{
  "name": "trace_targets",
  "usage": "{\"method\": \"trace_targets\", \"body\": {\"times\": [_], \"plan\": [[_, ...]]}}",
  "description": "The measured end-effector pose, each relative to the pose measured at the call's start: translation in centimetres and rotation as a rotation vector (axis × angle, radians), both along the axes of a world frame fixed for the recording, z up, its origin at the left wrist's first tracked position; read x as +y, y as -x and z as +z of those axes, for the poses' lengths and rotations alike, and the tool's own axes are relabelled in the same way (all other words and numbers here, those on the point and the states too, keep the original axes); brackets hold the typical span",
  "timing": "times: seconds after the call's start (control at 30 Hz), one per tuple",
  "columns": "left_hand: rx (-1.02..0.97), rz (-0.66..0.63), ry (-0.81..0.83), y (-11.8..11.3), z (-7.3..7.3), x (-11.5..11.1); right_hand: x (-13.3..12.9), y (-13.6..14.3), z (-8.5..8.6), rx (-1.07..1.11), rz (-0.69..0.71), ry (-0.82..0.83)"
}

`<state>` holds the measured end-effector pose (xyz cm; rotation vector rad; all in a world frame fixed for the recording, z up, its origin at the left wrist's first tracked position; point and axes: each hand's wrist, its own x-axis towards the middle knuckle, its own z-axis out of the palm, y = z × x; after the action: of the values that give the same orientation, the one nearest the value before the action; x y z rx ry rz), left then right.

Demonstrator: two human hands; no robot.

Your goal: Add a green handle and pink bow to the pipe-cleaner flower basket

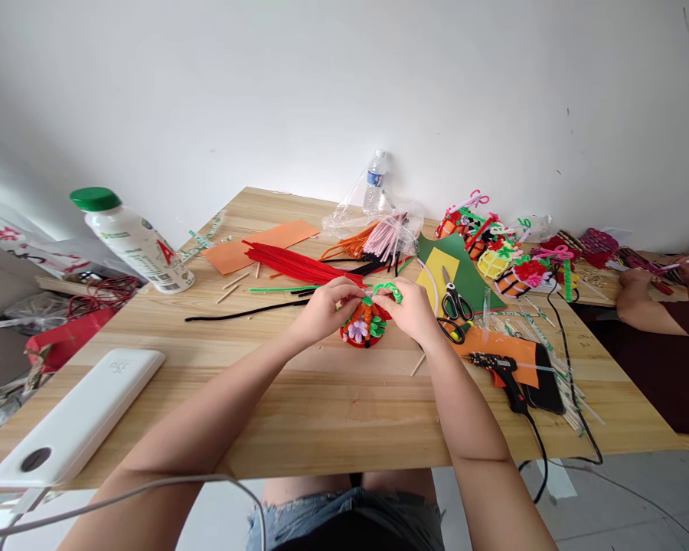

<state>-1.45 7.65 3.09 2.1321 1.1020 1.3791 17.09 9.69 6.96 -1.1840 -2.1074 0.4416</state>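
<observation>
In the head view, a small pipe-cleaner ornament [360,330] with a lilac flower, orange and green pieces and a red rim stands on the table between my hands. My left hand [334,308] is closed in a pinch at the ornament's upper left. On its other side, the fingers of my right hand [412,306] are closed around a twisted green pipe cleaner [386,289] that loops above the ornament. The fingertips partly cover the ornament's top, so the exact contact is hidden.
Red pipe cleaners [298,264] lie behind my hands. To the right are scissors [455,298], a glue gun [502,375] with its cord, a phone [545,386] and finished ornaments [494,260]. A bottle [141,245] and white power bank [80,417] stand left. Another person's hand [635,283] is far right.
</observation>
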Motion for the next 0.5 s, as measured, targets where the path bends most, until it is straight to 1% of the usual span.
{"method": "trace_targets", "body": {"times": [0.2, 0.37, 0.5], "plan": [[-0.022, -0.004, -0.007, -0.05, -0.08, 0.03, 0.05, 0.23, -0.48, -0.018, 0.015, -0.027], [-0.035, 0.001, 0.008, -0.12, -0.15, 0.02, 0.06, 0.46, -0.71, -0.040, -0.010, -0.050], [-0.040, 0.023, 0.026, -0.21, -0.30, 0.02, 0.11, 0.56, -0.79, -0.017, -0.025, -0.067]]}}
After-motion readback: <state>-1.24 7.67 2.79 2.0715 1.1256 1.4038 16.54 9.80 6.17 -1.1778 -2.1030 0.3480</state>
